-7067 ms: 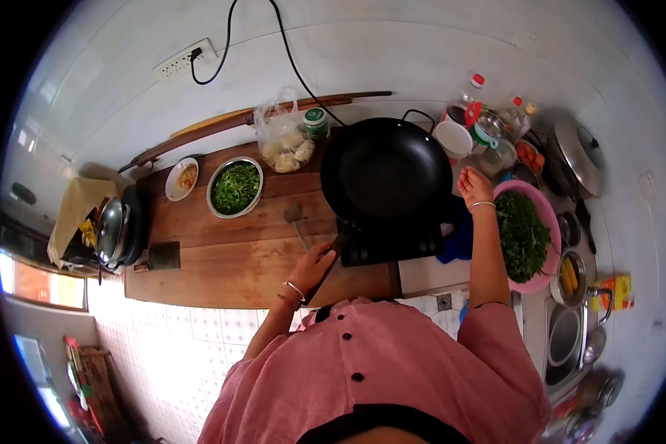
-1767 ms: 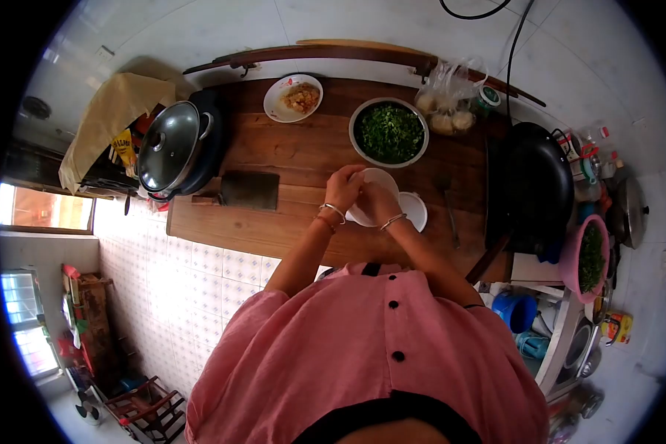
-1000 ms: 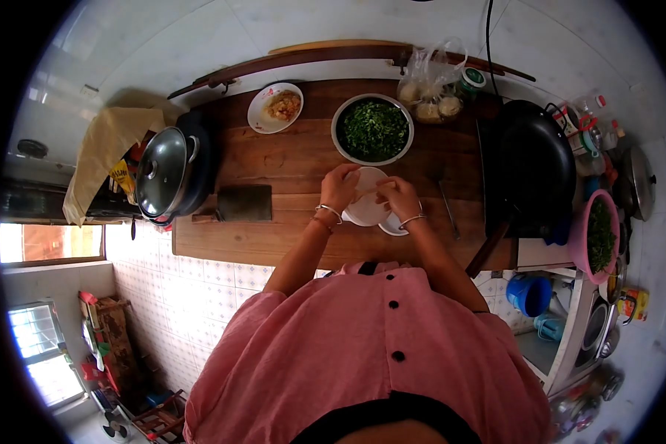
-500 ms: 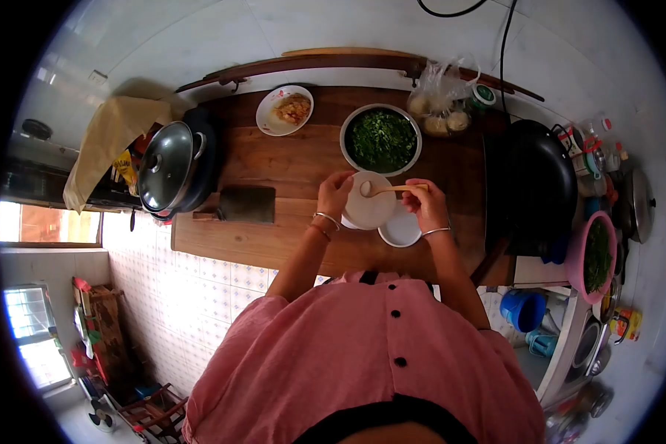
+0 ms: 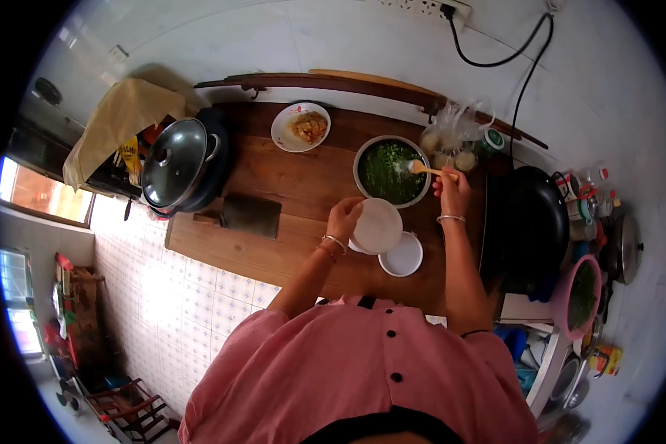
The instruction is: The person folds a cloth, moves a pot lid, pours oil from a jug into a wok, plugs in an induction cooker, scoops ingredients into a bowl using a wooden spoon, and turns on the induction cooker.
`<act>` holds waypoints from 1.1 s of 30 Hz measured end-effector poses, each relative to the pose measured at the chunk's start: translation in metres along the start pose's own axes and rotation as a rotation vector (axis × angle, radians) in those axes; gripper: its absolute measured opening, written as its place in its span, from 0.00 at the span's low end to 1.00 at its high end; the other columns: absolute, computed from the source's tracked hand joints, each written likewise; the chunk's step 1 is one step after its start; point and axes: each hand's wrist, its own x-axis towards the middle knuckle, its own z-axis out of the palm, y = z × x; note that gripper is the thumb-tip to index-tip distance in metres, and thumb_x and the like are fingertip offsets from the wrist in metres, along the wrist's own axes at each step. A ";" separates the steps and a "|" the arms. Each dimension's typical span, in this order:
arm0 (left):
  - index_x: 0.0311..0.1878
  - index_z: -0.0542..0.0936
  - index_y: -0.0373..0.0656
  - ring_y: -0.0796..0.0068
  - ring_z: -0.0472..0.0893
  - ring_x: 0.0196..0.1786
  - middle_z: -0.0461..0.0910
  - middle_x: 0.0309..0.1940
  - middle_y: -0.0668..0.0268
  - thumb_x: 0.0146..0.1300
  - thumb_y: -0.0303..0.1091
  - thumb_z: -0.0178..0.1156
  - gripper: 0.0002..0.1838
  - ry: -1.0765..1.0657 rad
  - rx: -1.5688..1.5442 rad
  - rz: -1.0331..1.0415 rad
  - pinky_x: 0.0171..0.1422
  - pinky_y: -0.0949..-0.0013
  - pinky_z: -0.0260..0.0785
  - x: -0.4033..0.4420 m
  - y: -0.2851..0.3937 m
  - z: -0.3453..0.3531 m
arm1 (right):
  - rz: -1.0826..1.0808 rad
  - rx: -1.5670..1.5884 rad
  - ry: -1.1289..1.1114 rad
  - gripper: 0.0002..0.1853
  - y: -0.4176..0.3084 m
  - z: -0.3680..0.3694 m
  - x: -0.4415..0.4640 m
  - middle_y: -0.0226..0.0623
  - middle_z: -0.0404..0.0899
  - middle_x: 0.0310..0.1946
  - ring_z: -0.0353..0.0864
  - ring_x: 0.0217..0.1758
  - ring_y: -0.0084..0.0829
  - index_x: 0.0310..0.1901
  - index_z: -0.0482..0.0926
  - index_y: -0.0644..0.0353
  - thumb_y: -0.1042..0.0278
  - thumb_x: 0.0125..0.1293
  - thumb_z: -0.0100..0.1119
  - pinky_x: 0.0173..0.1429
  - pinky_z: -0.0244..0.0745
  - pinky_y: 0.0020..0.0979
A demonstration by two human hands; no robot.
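My left hand [image 5: 344, 223] is closed on the rim of a round white tub [image 5: 377, 226], whose pale contents I cannot make out clearly. Beside the tub, a shallow white lid [image 5: 401, 255] lies on the wooden table. My right hand [image 5: 453, 191] pinches the handle of a small wooden spoon [image 5: 427, 169]. The spoon's head is tilted over a metal bowl [image 5: 358, 182] of chopped greens [image 5: 386, 177], near its right rim. White granules show on the greens beside the spoon.
On the wooden table [image 5: 303, 189] are a cleaver [image 5: 250, 216] and a plate of orange-brown food [image 5: 281, 137]. A lidded pot [image 5: 176, 164] stands left, a black wok [image 5: 529, 226] right. A plastic bag [image 5: 459, 126] sits behind the bowl; a pink basin [image 5: 576, 325] is far right.
My right hand has moved the wooden spoon from above the white tub to over the bowl of greens. White granules now lie on the greens. The camera view has shifted.
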 end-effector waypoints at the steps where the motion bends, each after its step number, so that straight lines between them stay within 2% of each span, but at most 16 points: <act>1: 0.50 0.76 0.34 0.77 0.76 0.43 0.79 0.40 0.65 0.63 0.31 0.56 0.14 0.006 -0.006 0.001 0.49 0.74 0.69 -0.002 -0.001 -0.001 | -0.004 -0.027 0.023 0.09 0.000 -0.001 -0.002 0.32 0.76 0.25 0.75 0.24 0.20 0.42 0.76 0.65 0.73 0.62 0.54 0.24 0.70 0.20; 7: 0.48 0.77 0.35 0.78 0.77 0.42 0.80 0.39 0.65 0.62 0.32 0.57 0.14 0.016 -0.147 -0.007 0.47 0.74 0.70 -0.001 0.000 0.001 | -0.029 -0.006 -0.071 0.09 -0.009 0.006 -0.013 0.32 0.76 0.26 0.75 0.24 0.19 0.43 0.76 0.65 0.72 0.63 0.53 0.24 0.70 0.20; 12: 0.48 0.77 0.34 0.77 0.77 0.43 0.80 0.40 0.64 0.62 0.32 0.57 0.14 0.005 -0.129 -0.050 0.48 0.73 0.70 -0.002 0.001 0.001 | 0.000 -0.064 -0.014 0.08 -0.001 -0.001 -0.011 0.33 0.77 0.27 0.76 0.25 0.19 0.43 0.76 0.64 0.72 0.63 0.53 0.24 0.70 0.19; 15: 0.48 0.77 0.34 0.77 0.77 0.43 0.80 0.40 0.64 0.63 0.32 0.57 0.14 -0.012 -0.135 0.004 0.49 0.73 0.70 0.001 -0.006 -0.002 | -0.017 -0.001 -0.031 0.08 -0.015 -0.002 -0.026 0.33 0.77 0.26 0.76 0.24 0.20 0.43 0.76 0.64 0.72 0.63 0.54 0.24 0.69 0.19; 18: 0.48 0.77 0.34 0.76 0.77 0.44 0.80 0.42 0.64 0.64 0.31 0.56 0.13 -0.023 -0.120 0.015 0.50 0.73 0.69 0.002 -0.004 -0.003 | 0.057 0.106 -0.107 0.09 -0.018 -0.001 -0.051 0.33 0.77 0.25 0.75 0.23 0.21 0.42 0.76 0.64 0.72 0.62 0.55 0.24 0.68 0.20; 24: 0.49 0.77 0.34 0.77 0.77 0.44 0.80 0.42 0.63 0.64 0.31 0.56 0.14 -0.070 -0.149 -0.021 0.50 0.73 0.69 -0.003 0.000 0.003 | 0.195 -0.032 -0.262 0.05 0.024 -0.004 -0.085 0.33 0.76 0.22 0.73 0.20 0.20 0.36 0.77 0.62 0.73 0.59 0.54 0.23 0.67 0.21; 25: 0.49 0.77 0.34 0.76 0.77 0.44 0.80 0.42 0.63 0.64 0.31 0.55 0.14 -0.068 -0.146 -0.009 0.50 0.73 0.69 -0.002 -0.002 0.005 | 0.035 -0.239 -0.314 0.07 0.035 -0.004 -0.088 0.34 0.77 0.22 0.76 0.21 0.22 0.37 0.77 0.62 0.71 0.59 0.53 0.26 0.70 0.23; 26: 0.49 0.77 0.34 0.76 0.77 0.44 0.80 0.42 0.63 0.64 0.31 0.55 0.14 -0.075 -0.143 -0.006 0.50 0.73 0.69 0.000 -0.003 0.007 | 0.032 -0.236 -0.308 0.07 0.045 -0.006 -0.090 0.34 0.77 0.22 0.76 0.21 0.22 0.37 0.77 0.62 0.71 0.59 0.53 0.26 0.70 0.23; 29: 0.49 0.77 0.34 0.77 0.77 0.43 0.80 0.41 0.63 0.64 0.32 0.55 0.14 -0.065 -0.028 0.063 0.48 0.74 0.70 -0.002 -0.007 0.012 | -0.043 -0.547 -0.333 0.08 0.050 0.002 -0.104 0.34 0.79 0.23 0.80 0.25 0.24 0.39 0.79 0.61 0.72 0.59 0.54 0.31 0.75 0.27; 31: 0.48 0.78 0.35 0.77 0.78 0.42 0.81 0.39 0.63 0.62 0.33 0.56 0.14 -0.023 0.177 0.111 0.47 0.74 0.70 -0.008 0.007 0.020 | -0.033 -0.523 -0.342 0.08 0.064 0.003 -0.105 0.35 0.79 0.24 0.80 0.24 0.24 0.39 0.79 0.62 0.73 0.59 0.54 0.30 0.74 0.27; 33: 0.47 0.78 0.35 0.77 0.78 0.41 0.81 0.38 0.63 0.62 0.34 0.56 0.14 -0.013 0.216 0.141 0.46 0.74 0.70 -0.011 0.012 0.023 | -0.022 -0.502 -0.358 0.07 0.072 0.001 -0.105 0.35 0.79 0.25 0.79 0.24 0.23 0.39 0.79 0.63 0.73 0.59 0.54 0.29 0.74 0.26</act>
